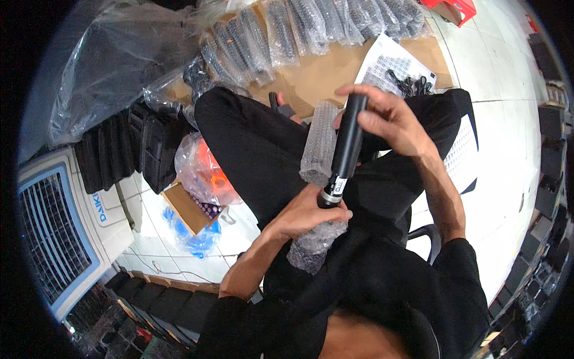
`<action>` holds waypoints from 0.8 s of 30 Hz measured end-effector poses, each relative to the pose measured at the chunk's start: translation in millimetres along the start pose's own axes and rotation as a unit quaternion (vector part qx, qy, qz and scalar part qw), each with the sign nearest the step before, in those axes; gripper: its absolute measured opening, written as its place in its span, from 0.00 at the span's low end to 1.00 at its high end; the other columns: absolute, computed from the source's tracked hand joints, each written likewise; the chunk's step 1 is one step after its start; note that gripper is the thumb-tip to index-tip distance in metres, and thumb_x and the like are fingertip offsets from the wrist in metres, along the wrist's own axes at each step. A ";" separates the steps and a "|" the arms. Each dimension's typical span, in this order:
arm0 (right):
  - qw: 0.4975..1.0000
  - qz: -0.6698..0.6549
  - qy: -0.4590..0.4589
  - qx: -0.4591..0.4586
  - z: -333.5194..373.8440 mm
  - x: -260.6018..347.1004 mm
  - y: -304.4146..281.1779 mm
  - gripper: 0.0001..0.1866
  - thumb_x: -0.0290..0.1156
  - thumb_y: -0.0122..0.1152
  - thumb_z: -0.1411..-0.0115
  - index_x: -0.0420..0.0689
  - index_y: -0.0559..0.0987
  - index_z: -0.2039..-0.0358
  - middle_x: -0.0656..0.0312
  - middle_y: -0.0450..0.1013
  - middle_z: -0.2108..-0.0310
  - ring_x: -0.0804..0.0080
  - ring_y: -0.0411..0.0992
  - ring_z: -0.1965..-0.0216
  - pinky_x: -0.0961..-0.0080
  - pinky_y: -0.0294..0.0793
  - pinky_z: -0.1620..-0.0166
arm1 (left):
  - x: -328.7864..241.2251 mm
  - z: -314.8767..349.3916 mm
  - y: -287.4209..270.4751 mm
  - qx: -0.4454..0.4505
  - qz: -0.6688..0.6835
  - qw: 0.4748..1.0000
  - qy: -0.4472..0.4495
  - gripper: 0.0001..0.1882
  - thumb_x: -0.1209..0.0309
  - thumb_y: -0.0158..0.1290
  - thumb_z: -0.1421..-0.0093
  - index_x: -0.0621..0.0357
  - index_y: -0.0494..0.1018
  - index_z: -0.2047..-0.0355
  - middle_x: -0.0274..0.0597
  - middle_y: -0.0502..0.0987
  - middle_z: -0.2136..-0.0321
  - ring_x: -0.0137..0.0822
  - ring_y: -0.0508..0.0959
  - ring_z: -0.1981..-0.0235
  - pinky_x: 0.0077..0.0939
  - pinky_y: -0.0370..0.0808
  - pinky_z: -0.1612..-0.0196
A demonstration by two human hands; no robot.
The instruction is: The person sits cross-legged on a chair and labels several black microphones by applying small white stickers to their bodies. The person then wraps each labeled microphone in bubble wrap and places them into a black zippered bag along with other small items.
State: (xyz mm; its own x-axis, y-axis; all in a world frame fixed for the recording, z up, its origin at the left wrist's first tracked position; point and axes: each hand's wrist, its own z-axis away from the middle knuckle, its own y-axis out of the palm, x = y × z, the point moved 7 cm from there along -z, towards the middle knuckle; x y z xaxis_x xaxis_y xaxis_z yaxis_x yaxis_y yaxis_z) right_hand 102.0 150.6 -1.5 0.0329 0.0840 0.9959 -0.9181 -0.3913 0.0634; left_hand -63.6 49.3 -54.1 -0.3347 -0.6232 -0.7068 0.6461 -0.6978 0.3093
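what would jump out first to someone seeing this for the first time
Mid-frame, a black tube is held over the lap: the right hand grips its top, the left hand its banded lower end, with bubble wrap beside it. Along the top, a row of wrapped black parts lies on cardboard.

Pale tiled floor [508,78] underfoot; flattened brown cardboard sheet [317,75] spread across it, a white grilled air cooler [54,233] standing at the left.

One black tube [348,143]; two bubble-wrap sleeves [320,143]; two hands; one white fan unit [60,227]
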 end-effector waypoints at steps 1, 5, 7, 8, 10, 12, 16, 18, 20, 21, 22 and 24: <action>0.999 0.031 -0.015 0.020 3.5 -1.7 8.3 0.24 0.34 0.55 0.33 0.46 0.68 0.38 0.56 0.79 0.57 0.71 0.76 0.56 0.70 0.75 0.48 | 3.0 0.4 0.5 -0.002 0.004 1.000 -0.004 0.12 0.65 0.64 0.48 0.62 0.79 0.73 0.36 0.79 0.77 0.26 0.76 0.74 0.24 0.72 0.65; 0.989 -0.131 0.066 0.025 21.4 -17.0 5.9 0.23 0.30 0.51 0.32 0.41 0.67 0.37 0.51 0.77 0.51 0.69 0.77 0.56 0.73 0.80 0.57 | 8.5 2.1 0.9 0.013 -0.016 1.000 0.018 0.13 0.64 0.65 0.48 0.63 0.79 0.73 0.36 0.79 0.77 0.25 0.75 0.74 0.24 0.72 0.67; 0.985 -0.156 0.059 0.030 25.5 -23.3 0.7 0.21 0.28 0.54 0.34 0.37 0.70 0.41 0.49 0.77 0.53 0.69 0.78 0.59 0.74 0.81 0.61 | 6.9 0.2 4.8 0.028 -0.044 0.998 0.043 0.13 0.64 0.65 0.48 0.63 0.80 0.73 0.36 0.79 0.77 0.25 0.75 0.74 0.24 0.72 0.66; 0.987 -0.151 0.055 0.030 26.3 -24.7 -1.0 0.21 0.27 0.55 0.35 0.37 0.71 0.42 0.49 0.77 0.53 0.69 0.78 0.60 0.74 0.81 0.62 | 8.7 -0.6 4.8 0.023 -0.055 0.997 0.046 0.13 0.63 0.64 0.48 0.63 0.79 0.74 0.36 0.79 0.78 0.26 0.75 0.75 0.24 0.72 0.67; 0.990 -0.117 0.076 -0.010 26.5 -25.9 -4.6 0.18 0.30 0.65 0.40 0.34 0.76 0.53 0.53 0.79 0.63 0.72 0.78 0.67 0.76 0.80 0.65 | 8.6 -1.8 2.2 -0.011 -0.063 0.998 0.026 0.14 0.63 0.64 0.47 0.63 0.79 0.74 0.36 0.78 0.79 0.27 0.76 0.76 0.25 0.72 0.67; 0.992 0.010 0.123 -0.023 32.2 -26.3 -1.2 0.18 0.33 0.68 0.42 0.34 0.77 0.57 0.58 0.77 0.69 0.75 0.76 0.69 0.78 0.79 0.67 | 8.9 -3.3 -1.6 -0.046 -0.096 0.994 0.009 0.15 0.62 0.64 0.47 0.63 0.79 0.75 0.36 0.78 0.79 0.27 0.76 0.76 0.26 0.73 0.67; 0.965 0.201 0.171 0.007 43.4 -30.7 -3.9 0.19 0.36 0.71 0.45 0.35 0.77 0.61 0.64 0.74 0.74 0.79 0.74 0.72 0.79 0.76 0.69 | 7.1 -3.7 -5.7 -0.068 -0.149 0.986 -0.005 0.16 0.61 0.65 0.48 0.63 0.78 0.75 0.36 0.78 0.79 0.27 0.77 0.75 0.27 0.73 0.67; 0.979 0.151 0.136 -0.018 41.8 -23.2 -3.1 0.18 0.35 0.71 0.44 0.36 0.78 0.60 0.64 0.74 0.73 0.80 0.73 0.71 0.79 0.75 0.69 | 8.0 -2.3 -5.7 -0.044 -0.141 0.989 -0.001 0.16 0.60 0.65 0.48 0.63 0.78 0.74 0.36 0.78 0.79 0.26 0.77 0.74 0.27 0.73 0.66; 0.994 0.012 0.086 -0.070 37.7 -10.7 3.8 0.18 0.35 0.71 0.45 0.37 0.78 0.59 0.64 0.74 0.71 0.80 0.73 0.70 0.78 0.74 0.67 | 11.8 -2.3 -3.9 -0.008 -0.130 0.991 0.007 0.16 0.60 0.66 0.48 0.63 0.78 0.74 0.36 0.79 0.78 0.26 0.77 0.74 0.26 0.73 0.66; 0.994 -0.026 0.076 -0.074 37.6 -3.3 6.9 0.19 0.34 0.72 0.46 0.37 0.78 0.59 0.63 0.75 0.69 0.79 0.73 0.69 0.77 0.73 0.65 | 13.4 -2.2 -2.3 0.002 -0.127 0.992 0.020 0.17 0.60 0.65 0.49 0.64 0.77 0.75 0.36 0.77 0.80 0.26 0.75 0.76 0.27 0.72 0.68; 0.994 -0.006 0.097 -0.039 39.3 5.6 8.6 0.20 0.34 0.73 0.47 0.36 0.78 0.59 0.61 0.75 0.66 0.77 0.74 0.66 0.75 0.74 0.60 | 15.8 -2.0 -0.2 0.009 -0.124 0.992 0.031 0.18 0.59 0.65 0.49 0.65 0.76 0.76 0.37 0.75 0.83 0.26 0.73 0.78 0.28 0.71 0.71; 0.973 0.176 0.148 0.005 46.6 6.6 6.5 0.21 0.34 0.75 0.49 0.37 0.78 0.59 0.59 0.76 0.64 0.76 0.75 0.64 0.76 0.75 0.60 | 10.7 1.8 5.1 0.017 -0.126 0.991 0.029 0.19 0.58 0.64 0.50 0.65 0.76 0.76 0.36 0.74 0.84 0.25 0.72 0.80 0.29 0.70 0.72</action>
State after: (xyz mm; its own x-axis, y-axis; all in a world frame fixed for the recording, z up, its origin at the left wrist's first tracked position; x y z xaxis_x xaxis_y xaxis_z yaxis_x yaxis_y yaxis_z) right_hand 114.6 105.9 8.5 -0.3990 0.2037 0.8941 -0.8484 -0.4518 -0.2757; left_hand -65.1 38.4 -58.9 -0.4421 -0.4060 -0.7998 0.5230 -0.8411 0.1379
